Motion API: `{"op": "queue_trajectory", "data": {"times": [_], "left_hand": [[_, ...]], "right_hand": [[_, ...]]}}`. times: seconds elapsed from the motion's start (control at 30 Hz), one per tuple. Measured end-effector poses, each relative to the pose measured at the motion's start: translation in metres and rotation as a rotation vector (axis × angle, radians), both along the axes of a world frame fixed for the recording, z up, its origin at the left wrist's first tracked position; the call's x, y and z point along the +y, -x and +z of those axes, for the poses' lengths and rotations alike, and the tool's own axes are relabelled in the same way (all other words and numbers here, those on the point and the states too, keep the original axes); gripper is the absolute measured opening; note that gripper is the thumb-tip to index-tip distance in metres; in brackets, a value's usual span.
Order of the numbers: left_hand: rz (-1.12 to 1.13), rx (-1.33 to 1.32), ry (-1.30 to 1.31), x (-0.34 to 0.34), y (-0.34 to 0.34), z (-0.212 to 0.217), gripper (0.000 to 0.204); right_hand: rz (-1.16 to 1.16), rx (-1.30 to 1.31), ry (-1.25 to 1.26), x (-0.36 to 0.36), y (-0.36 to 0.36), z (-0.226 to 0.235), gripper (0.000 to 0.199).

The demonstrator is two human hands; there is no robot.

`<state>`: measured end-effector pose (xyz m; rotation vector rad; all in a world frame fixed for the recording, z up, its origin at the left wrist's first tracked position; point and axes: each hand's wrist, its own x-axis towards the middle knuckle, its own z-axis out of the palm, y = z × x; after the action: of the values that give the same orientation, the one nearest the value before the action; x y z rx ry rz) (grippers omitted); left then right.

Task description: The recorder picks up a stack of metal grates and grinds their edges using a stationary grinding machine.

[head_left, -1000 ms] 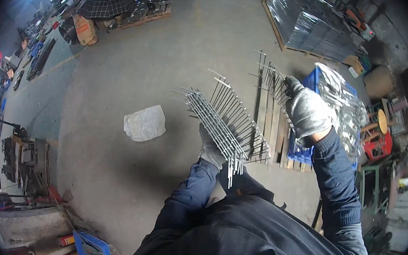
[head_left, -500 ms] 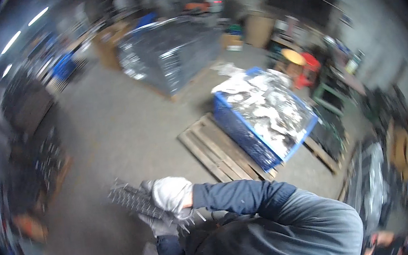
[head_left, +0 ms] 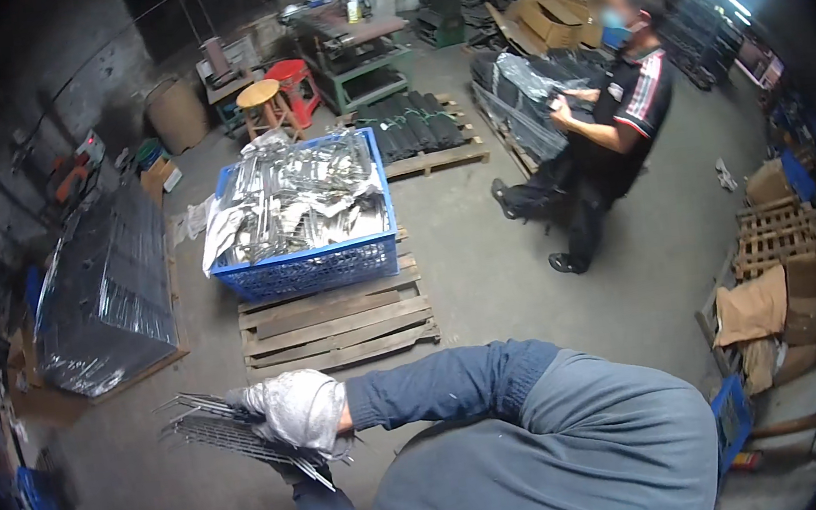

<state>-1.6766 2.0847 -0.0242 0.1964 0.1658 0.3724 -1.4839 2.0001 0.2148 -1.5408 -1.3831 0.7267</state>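
The right hand [head_left: 297, 411] clasps wire racks [head_left: 215, 432]; I cannot tell how the left hand [head_left: 290, 473] closes.

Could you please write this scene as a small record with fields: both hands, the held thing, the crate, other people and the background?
Right hand: gloved, gripping metal wire grids
Left hand: mostly hidden below the grids; its grip cannot be told
Crate: blue crate, filled with shiny silvery pieces, on a wooden pallet
Other person: standing at the right, hands in front of the body
Background: dark wrapped stack at left; round-topped wooden stool beside a red stool
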Motion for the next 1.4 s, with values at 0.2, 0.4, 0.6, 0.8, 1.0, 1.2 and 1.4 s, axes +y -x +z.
{"op": "queue_trajectory", "data": {"times": [0.2, 0.4, 0.6, 0.8, 1.0, 1.2, 1.4], "left_hand": [[-0.046, -0.003, -0.011, 0.002, -0.066, 0.031, 0.056], [0.117, 0.005, -0.058, 0.024, -0.120, 0.047, 0.052], [0.106, -0.045, -0.290, 0.005, -0.114, 0.087, 0.048], [0.040, -0.039, 0.102, 0.013, -0.086, 0.085, 0.056], [0.047, -0.158, 0.123, 0.024, -0.053, 0.050, 0.057], [0.094, 0.034, 0.107, 0.012, -0.034, 0.051, 0.057], [0.015, -0.312, 0.198, 0.000, -0.051, 0.001, 0.049]], "right_hand": [[-0.088, -0.176, -0.352, -0.047, -0.049, 0.051, 0.064], [-0.497, -0.300, -0.152, -0.042, -0.045, 0.042, 0.043], [-0.388, -0.121, -0.139, -0.025, -0.034, 0.005, 0.040], [-0.386, 0.138, -0.141, -0.037, -0.025, 0.039, 0.050], [-0.423, 0.147, -0.295, -0.074, -0.028, 0.085, 0.049], [-0.290, 0.083, -0.139, -0.055, -0.017, 0.076, 0.049], [-0.275, 0.003, -0.053, -0.058, -0.024, 0.027, 0.032]]}}
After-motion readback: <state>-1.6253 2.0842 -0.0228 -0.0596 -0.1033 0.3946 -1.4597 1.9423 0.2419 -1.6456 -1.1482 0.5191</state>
